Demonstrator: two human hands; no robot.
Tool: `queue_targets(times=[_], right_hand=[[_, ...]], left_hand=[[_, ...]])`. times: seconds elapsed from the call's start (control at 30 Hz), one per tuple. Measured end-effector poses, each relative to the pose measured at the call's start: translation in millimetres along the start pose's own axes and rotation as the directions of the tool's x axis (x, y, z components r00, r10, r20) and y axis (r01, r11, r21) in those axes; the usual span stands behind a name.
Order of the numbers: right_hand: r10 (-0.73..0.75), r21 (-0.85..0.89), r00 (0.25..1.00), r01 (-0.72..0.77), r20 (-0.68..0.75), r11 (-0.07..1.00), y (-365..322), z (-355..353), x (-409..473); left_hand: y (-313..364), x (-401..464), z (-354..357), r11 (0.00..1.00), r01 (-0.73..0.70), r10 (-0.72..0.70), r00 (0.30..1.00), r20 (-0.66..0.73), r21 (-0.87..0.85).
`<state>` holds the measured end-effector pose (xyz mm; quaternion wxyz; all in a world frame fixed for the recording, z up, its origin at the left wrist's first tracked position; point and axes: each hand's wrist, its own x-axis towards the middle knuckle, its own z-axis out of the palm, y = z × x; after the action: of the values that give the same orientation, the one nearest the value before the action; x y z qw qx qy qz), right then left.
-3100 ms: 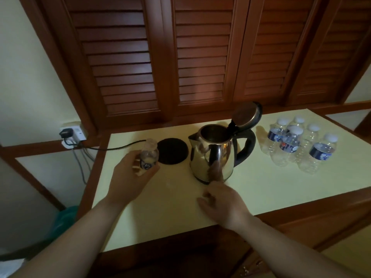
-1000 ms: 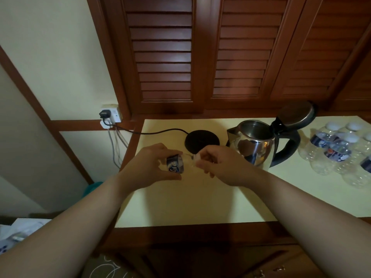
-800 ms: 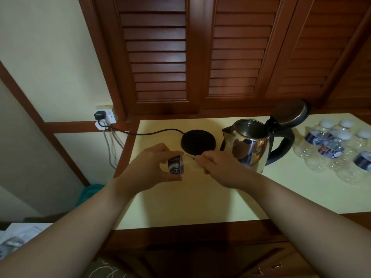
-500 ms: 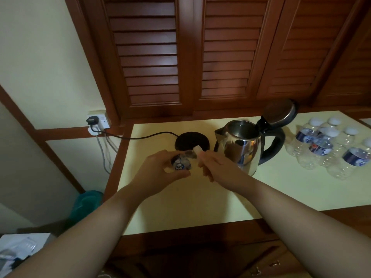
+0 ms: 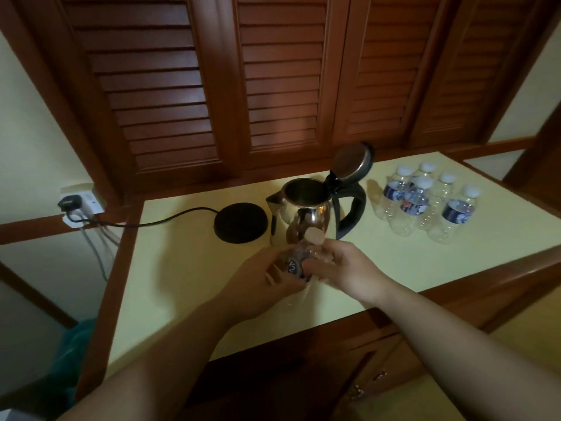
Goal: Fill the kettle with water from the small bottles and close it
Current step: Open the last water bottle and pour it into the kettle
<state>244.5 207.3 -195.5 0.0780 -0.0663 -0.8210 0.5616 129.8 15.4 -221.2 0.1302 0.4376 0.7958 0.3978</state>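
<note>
The small water bottle [image 5: 299, 259] is held up over the front of the counter [image 5: 188, 268], right in front of the kettle, tipped so its white cap [image 5: 314, 235] points up toward the steel body. Both hands are on it: the left hand [image 5: 258, 281] is wrapped around the lower part by the blue label, fingers curled round it, and the right hand [image 5: 346, 268] grips the upper half, fingers curled over the clear plastic just under the cap. Cap looks on, though it's a bit blurry there.

Just behind sits the stainless kettle [image 5: 303, 214], standing on the counter with its lid [image 5: 352, 162] flipped up and back, black handle [image 5: 353, 208] facing right. Can't see whether there's any water inside, too dark. It's off its round black base [image 5: 241, 222], which is just to its left, touching or nearly. A black cord [image 5: 170, 217] runs from the base to a plug [image 5: 70, 203] in the wall socket.

Over on the right there's a cluster of five more bottles [image 5: 425, 202], all capped, standing together well apart from the hands. Louvered wooden doors [image 5: 273, 80] run behind the whole counter.
</note>
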Motion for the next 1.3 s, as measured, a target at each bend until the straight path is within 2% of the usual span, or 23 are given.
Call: queue_targets(times=[0.1,0.23,0.33,0.43,0.53,0.6,0.73,1.03,1.3], right_hand=[[0.009,0.076,0.992,0.001,-0.130,0.997,13.8,-27.1,-9.9],[-0.013,-0.024,0.942,0.005,-0.336,1.000,34.2,-69.8,-26.3],[0.021,-0.095,0.859,-0.080,-0.512,0.992,47.0,-99.4,-38.7],[0.031,-0.208,0.752,-0.221,-0.659,0.953,58.0,-121.8,-45.6],[0.063,-0.198,0.647,-0.322,-0.760,0.926,69.2,-139.0,-47.2],[0.081,-0.179,0.606,-0.355,-0.791,0.917,73.4,-145.9,-45.8],[0.108,-0.151,0.572,-0.387,-0.813,0.910,79.8,-149.4,-37.6],[0.144,-0.080,0.524,-0.381,-0.839,0.921,82.5,-140.0,-25.9],[0.219,-0.023,0.464,-0.461,-0.858,0.887,86.1,-123.3,-34.1]], left_hand=[[4.9,6.8,22.9,1.000,-0.002,0.002,1.000,-0.008,0.019],[10.5,16.3,52.8,0.999,-0.040,0.039,0.999,0.010,0.007],[19.6,30.3,73.0,0.975,-0.177,0.171,0.984,0.057,0.132],[25.8,46.3,95.5,0.882,-0.376,0.342,0.926,0.162,0.283],[30.2,55.5,105.3,0.902,-0.313,0.260,0.944,0.205,0.297],[31.7,58.5,107.3,0.894,-0.291,0.204,0.941,0.270,0.340],[36.4,59.7,105.7,0.856,-0.316,0.174,0.922,0.346,0.410],[29.1,56.3,105.7,0.908,-0.248,0.147,0.943,0.298,0.338],[30.7,56.3,106.1,0.939,-0.183,0.109,0.962,0.252,0.292]])
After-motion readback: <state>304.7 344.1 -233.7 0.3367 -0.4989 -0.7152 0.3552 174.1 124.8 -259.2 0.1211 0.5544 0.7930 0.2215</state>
